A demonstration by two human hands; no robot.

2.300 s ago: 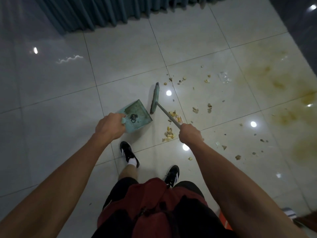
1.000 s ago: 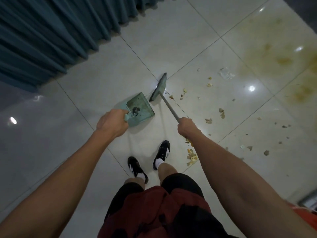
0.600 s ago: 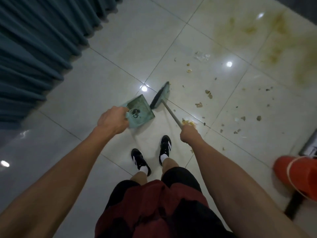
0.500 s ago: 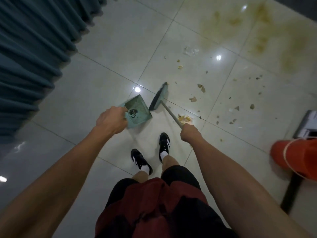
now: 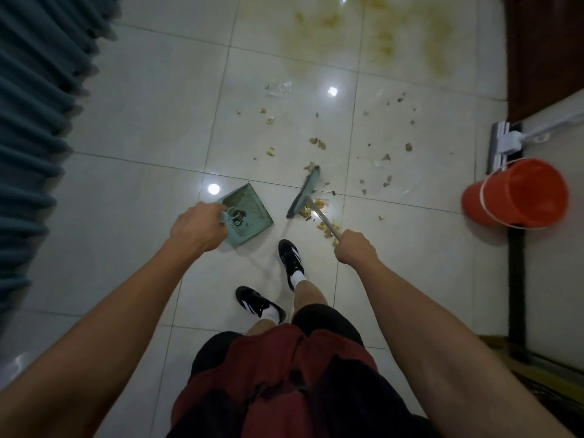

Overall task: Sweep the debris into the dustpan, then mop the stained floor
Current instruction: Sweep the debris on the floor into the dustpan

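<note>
The left hand [image 5: 196,227] has its grip wrapped round the handle of the dustpan [image 5: 248,210], which lies low over the floor [image 5: 142,121] with its open mouth toward the broom head [image 5: 304,192] just to its right. Beyond that head, on its right, lies the debris [image 5: 319,205], with more scattered well apart. The right hand [image 5: 355,248], the nearer one, grips the broom's handle, so the coming stroke probably runs leftward.

My left hand [image 5: 197,227] grips dustpan [image 5: 249,213] mid-frame; right hand [image 5: 355,248] grips broom [image 5: 305,192]; debris [image 5: 317,143] above; orange bucket [image 5: 518,194] right.
</note>
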